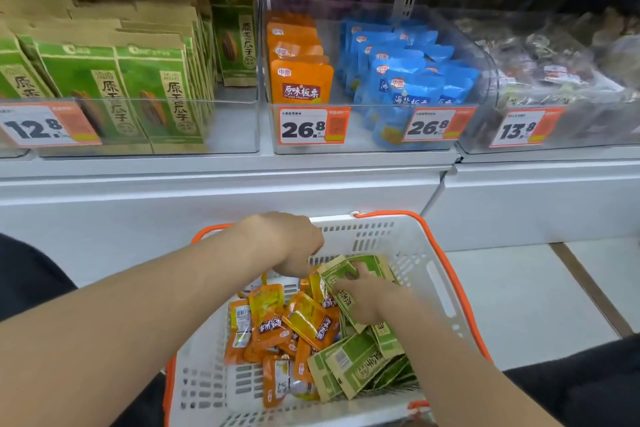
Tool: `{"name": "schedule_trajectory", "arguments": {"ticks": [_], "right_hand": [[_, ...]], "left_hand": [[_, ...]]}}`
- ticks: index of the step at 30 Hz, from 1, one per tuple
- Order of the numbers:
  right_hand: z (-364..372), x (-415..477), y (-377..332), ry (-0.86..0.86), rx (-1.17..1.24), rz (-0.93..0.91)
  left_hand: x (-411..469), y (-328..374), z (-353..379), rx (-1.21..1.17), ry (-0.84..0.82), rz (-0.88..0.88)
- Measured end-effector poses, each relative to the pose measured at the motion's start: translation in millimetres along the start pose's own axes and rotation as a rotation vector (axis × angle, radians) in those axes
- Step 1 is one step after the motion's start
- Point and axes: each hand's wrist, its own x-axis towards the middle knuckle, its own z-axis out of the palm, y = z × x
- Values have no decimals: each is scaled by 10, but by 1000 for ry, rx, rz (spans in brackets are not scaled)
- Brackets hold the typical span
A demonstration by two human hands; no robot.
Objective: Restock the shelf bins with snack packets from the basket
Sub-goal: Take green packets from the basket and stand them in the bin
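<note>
— What's over on my left?
— On the shelf, the left bin (239, 126) is packed with upright green packs (114, 87), and a price tag (45, 126) on its front reads 12.8. Below it, your left hand (291, 246) reaches down over the far end of the basket (433, 274). Its fingers are bent out of sight, so I cannot tell whether they hold anything.
— And the middle?
— Loose orange packets (277, 326) are heaped in the basket's left half. Above them, the middle bin (360, 140) holds a row of orange packs (299, 80), then blue packs (398, 76).
— My right hand?
— Your right hand (367, 302) grips a green packet (337, 274), tilted up, just beside your left hand. More green packets (360, 364) lie below your wrist on the basket's right side. On the far right of the shelf, the right bin (606, 140) holds dark packets, too blurred to read.
</note>
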Motion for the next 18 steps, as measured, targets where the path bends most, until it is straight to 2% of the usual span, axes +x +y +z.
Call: {"name": "schedule_trajectory", "arguments": {"ticks": [2,6,10,11,13,16,18], "right_hand": [[27,21,-25,-26,-46,-23],[111,102,-73,-11,-287,-34],[50,62,-125,97,-246,-60],[3,65,-144,116,-161,-69],[-144,71,-181,109,164,-80],[-426,65,-262,4,737,-140],[-592,18,-327,-129,1131,-155]], "left_hand": [[14,-22,-11,9,11,-4],[29,-19,9,20,-6,-4],[49,-18,14,-19,-26,-14],[47,-25,10,-23,-23,-16],[23,-48,-3,-24,-19,-20],[-36,-98,-34,-6,-40,-51],[-71,-138,-54,-20,-59,-71]]}}
